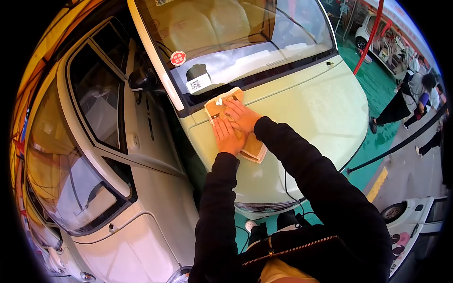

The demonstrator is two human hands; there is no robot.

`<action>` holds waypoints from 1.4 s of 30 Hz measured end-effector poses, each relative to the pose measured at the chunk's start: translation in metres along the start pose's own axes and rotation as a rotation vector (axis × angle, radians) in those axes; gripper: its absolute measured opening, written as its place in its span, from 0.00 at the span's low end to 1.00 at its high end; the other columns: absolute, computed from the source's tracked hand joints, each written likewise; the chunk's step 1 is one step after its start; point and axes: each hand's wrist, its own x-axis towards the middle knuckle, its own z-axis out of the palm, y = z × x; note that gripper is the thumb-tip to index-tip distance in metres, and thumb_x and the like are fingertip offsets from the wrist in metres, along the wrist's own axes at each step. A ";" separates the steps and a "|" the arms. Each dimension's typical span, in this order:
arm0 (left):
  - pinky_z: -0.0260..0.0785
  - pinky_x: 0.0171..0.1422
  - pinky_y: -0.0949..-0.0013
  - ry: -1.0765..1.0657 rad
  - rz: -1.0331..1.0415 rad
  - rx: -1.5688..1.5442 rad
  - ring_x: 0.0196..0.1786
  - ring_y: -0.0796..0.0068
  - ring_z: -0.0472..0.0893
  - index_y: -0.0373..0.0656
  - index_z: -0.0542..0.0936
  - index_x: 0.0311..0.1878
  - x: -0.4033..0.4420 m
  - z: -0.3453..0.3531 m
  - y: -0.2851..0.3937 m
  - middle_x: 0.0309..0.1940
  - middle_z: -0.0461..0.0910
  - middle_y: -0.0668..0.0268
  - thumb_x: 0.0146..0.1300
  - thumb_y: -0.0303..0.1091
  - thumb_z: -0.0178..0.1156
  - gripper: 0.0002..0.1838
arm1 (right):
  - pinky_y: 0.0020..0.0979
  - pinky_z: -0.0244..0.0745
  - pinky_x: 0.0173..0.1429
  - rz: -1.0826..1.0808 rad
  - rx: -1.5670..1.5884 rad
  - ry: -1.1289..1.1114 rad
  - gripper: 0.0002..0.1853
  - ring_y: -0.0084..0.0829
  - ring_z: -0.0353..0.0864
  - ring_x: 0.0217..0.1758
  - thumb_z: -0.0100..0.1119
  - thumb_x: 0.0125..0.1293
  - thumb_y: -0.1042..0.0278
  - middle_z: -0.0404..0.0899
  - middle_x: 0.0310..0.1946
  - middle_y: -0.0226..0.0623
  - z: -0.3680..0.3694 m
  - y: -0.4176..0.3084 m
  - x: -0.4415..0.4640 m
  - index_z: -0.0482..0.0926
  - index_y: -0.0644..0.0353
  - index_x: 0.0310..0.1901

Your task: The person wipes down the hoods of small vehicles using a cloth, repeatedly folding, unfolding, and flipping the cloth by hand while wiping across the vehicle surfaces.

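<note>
An orange-brown cloth point(255, 150) with pale edges lies on the pale green car hood point(311, 108), just below the windshield. My left hand point(228, 138) rests flat on the cloth with its fingers stretched toward the windshield. Slightly higher and to the right, my right hand point(241, 116) also lies on the cloth, fingers extended and close to the left hand. Both palms press down, so the cloth beneath them is hidden. A dark marking and a small white patch show on the cloth's upper part.
A second car point(155, 226) stands close on the left, its side mirror point(140, 79) jutting into the narrow gap. Behind the windshield sits a QR-code card point(198, 84). At right are a black barrier strap point(401, 152), a red pole point(369, 40) and people walking point(410, 94).
</note>
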 end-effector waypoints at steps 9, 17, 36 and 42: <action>0.30 0.76 0.50 0.086 -0.076 -0.028 0.75 0.44 0.43 0.26 0.48 0.70 0.026 0.006 -0.003 0.70 0.47 0.38 0.58 0.67 0.51 0.55 | 0.40 0.56 0.71 -0.041 0.012 0.099 0.22 0.43 0.61 0.68 0.58 0.59 0.54 0.67 0.60 0.44 0.013 0.021 0.019 0.73 0.59 0.51; 0.37 0.76 0.48 0.040 -0.103 0.128 0.72 0.43 0.52 0.32 0.56 0.68 0.017 0.006 0.037 0.67 0.57 0.42 0.57 0.58 0.56 0.46 | 0.37 0.58 0.70 -0.006 0.071 0.074 0.16 0.41 0.64 0.64 0.57 0.61 0.56 0.72 0.52 0.39 -0.017 0.032 -0.030 0.75 0.58 0.45; 0.40 0.77 0.55 -0.161 0.661 -0.035 0.73 0.52 0.52 0.35 0.60 0.68 -0.083 0.133 0.471 0.68 0.58 0.47 0.61 0.46 0.52 0.36 | 0.46 0.64 0.61 0.971 -0.274 0.171 0.16 0.56 0.62 0.60 0.56 0.64 0.69 0.64 0.56 0.58 -0.240 0.063 -0.487 0.69 0.68 0.50; 0.58 0.69 0.63 -0.591 0.217 -1.109 0.62 0.56 0.70 0.39 0.67 0.64 -0.139 0.043 0.418 0.56 0.72 0.52 0.69 0.35 0.49 0.21 | 0.29 0.65 0.58 1.433 0.942 0.742 0.17 0.32 0.72 0.54 0.46 0.73 0.61 0.74 0.50 0.40 -0.256 -0.014 -0.511 0.68 0.65 0.55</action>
